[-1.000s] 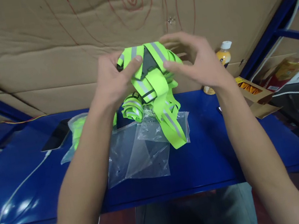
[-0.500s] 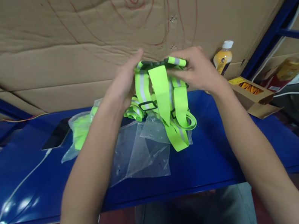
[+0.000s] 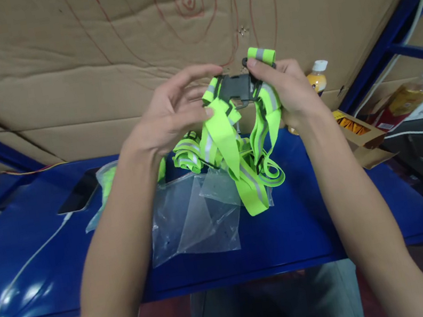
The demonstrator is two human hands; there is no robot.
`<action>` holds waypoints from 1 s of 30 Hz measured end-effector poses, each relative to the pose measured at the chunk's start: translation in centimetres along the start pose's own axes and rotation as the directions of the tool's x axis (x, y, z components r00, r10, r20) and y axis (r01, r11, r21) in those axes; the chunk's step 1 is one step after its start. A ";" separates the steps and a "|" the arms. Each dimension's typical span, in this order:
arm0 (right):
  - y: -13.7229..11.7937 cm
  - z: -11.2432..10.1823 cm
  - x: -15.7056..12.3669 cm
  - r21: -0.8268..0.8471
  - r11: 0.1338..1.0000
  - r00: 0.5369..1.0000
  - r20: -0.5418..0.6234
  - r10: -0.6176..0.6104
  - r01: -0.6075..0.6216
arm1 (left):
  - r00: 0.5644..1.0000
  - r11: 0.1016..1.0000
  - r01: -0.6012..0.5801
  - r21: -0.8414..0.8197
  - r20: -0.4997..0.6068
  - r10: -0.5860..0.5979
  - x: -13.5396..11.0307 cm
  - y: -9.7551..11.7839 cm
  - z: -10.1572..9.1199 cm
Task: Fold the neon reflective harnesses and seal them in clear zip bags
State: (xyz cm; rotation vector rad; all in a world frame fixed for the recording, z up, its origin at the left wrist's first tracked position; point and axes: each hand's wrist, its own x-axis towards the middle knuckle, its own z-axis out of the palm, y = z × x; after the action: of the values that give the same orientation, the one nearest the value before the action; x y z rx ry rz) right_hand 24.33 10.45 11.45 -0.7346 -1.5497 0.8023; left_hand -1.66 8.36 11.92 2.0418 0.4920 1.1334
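A neon-yellow reflective strap [image 3: 220, 134] with grey stripes hangs between my hands, its looped lower end over a clear plastic bag [image 3: 202, 225]. At its top is a black side-release buckle [image 3: 238, 88], which looks fastened. My left hand [image 3: 174, 105] pinches the strap at the buckle's left end, with thumb in front and index finger along the top. My right hand [image 3: 290, 80] grips the buckle's right end, its thumb on the black plastic and a folded strap end sticking up above. A rolled-up portion of strap [image 3: 187, 154] lies below my left hand.
On the blue table [image 3: 289, 237], a phone [image 3: 78, 191] with a white cable lies left, beside a bag of neon material [image 3: 105, 181]. To the right are a yellow bottle [image 3: 317, 78] and an open carton [image 3: 366, 138]. Marked cardboard [image 3: 98, 64] stands behind.
The buckle has turned to face me and sits more to the right. My right hand has moved right and slightly up with its strap end; the hanging webbing has spread apart.
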 end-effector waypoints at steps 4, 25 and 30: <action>0.6 -0.2 0.6 -0.011 0.998 0.986 -0.155 -0.062 0.061 | 0.998 0.959 -0.054 0.278 -0.006 0.058 -0.5 1.5 -0.5; -1.4 1.2 -0.9 -0.137 0.984 0.989 0.109 -0.098 0.113 | 0.989 0.451 -0.107 0.886 0.049 0.138 -0.3 3.6 3.1; -2.0 0.9 -1.4 -0.223 0.969 0.987 0.145 -0.070 0.102 | 0.982 0.431 -0.174 0.886 0.122 0.146 -0.2 2.7 3.0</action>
State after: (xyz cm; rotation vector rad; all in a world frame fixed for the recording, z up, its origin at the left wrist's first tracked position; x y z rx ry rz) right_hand 23.57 8.08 12.26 -0.7868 -1.8064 0.6248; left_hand 0.70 5.23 12.88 3.0882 1.0890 1.0301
